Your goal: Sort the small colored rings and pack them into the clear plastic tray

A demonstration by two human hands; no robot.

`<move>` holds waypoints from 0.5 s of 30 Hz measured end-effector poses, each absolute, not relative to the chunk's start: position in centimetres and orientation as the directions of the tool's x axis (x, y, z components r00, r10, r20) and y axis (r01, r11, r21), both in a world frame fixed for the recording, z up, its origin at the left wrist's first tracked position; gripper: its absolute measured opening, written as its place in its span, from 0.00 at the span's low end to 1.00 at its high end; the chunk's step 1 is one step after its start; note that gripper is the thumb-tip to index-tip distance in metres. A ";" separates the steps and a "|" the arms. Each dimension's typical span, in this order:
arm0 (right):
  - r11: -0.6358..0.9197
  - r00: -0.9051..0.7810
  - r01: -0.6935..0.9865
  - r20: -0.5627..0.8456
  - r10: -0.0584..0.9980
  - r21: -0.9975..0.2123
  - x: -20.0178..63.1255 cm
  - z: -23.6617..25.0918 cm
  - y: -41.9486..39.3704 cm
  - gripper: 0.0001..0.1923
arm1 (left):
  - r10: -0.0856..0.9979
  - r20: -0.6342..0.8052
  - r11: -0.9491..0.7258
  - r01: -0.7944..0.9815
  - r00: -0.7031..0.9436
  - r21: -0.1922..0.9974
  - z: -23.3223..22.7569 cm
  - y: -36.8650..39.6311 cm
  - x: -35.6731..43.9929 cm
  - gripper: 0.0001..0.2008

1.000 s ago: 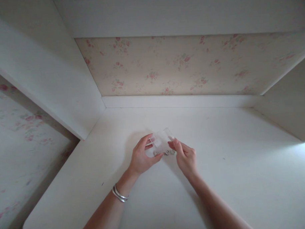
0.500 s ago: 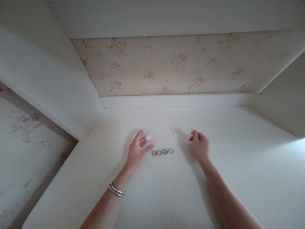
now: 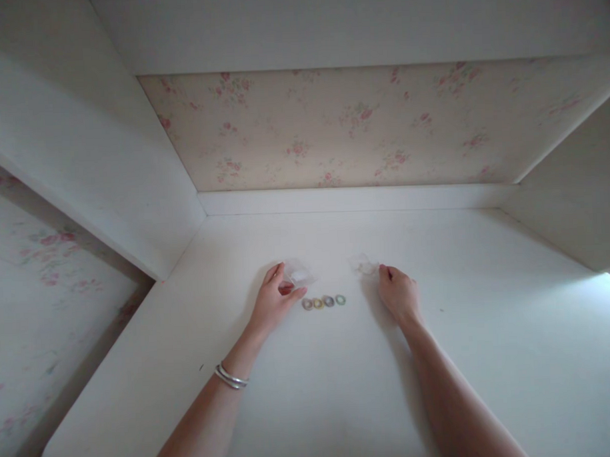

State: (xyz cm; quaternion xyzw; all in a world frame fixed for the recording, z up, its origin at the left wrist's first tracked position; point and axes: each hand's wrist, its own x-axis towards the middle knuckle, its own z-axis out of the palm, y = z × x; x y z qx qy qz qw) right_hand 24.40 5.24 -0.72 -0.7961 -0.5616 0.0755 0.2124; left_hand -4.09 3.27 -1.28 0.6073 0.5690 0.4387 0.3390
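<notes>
Left hand (image 3: 273, 303) fingers pinching clear box half (image 3: 297, 275); right hand (image 3: 398, 295) fingers touching other clear half (image 3: 365, 266), grip unclear. Four small rings (image 3: 323, 301) loose on worktop (image 3: 311, 395) between (easily knocked, could roll off).

Pink-floral wallpaper (image 3: 331, 127), white desk (image 3: 315, 388)

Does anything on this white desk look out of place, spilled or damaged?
Nothing stands out. Four small coloured rings lie in a neat row on the white desk, between the left hand and right hand, each at a clear plastic piece.
</notes>
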 end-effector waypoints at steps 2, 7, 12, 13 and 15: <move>-0.277 0.344 0.877 0.111 0.932 -0.394 24.5 -0.8 5.3 0.27 | 0.992 0.125 -0.105 0.371 -0.032 0.923 -1.3 3.3 -4.2 0.36; -0.265 0.321 0.889 0.096 0.942 -0.373 24.6 -0.9 5.3 0.27 | 0.994 0.110 -0.095 0.365 -0.021 0.926 -1.5 3.3 -4.2 0.37; -0.277 0.359 0.854 0.114 0.926 -0.440 24.5 -0.8 5.2 0.27 | 0.992 0.129 -0.114 0.387 -0.014 0.915 -1.5 3.3 -4.1 0.39; -0.282 0.380 0.839 0.130 0.916 -0.464 24.5 -0.7 5.1 0.27 | 0.991 0.133 -0.116 0.392 -0.016 0.913 -1.5 3.2 -4.1 0.39; -0.283 0.419 0.809 0.167 0.893 -0.516 24.3 -0.5 5.0 0.27 | 0.991 0.135 -0.114 0.406 -0.022 0.907 -1.4 3.2 -4.1 0.38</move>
